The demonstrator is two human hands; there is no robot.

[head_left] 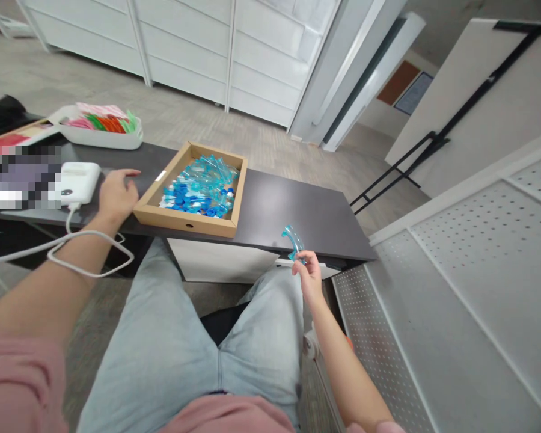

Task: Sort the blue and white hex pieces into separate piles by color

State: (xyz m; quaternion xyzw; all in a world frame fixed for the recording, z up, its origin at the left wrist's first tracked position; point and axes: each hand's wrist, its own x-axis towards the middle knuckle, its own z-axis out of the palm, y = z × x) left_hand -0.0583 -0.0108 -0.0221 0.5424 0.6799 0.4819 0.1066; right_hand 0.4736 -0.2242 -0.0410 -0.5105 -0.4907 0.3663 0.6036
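My right hand (pixel 310 275) is raised over my right knee, fingers pinched on a curved clear-blue plastic piece (pixel 293 240). My left hand (pixel 116 193) rests flat on the dark table (pixel 297 210), fingers stretched out, right beside the left wall of a cardboard tray (pixel 186 219). The tray holds several clear-blue and blue plastic pieces (pixel 201 187). A white device (pixel 76 182) with a cable lies just left of my left hand.
A white bin (pixel 103 137) with pink, red and green items stands at the table's far left. A white cable (pixel 90 240) loops over the table's front edge. Perforated white panels (pixel 455 288) lie to my right. White cabinets stand behind.
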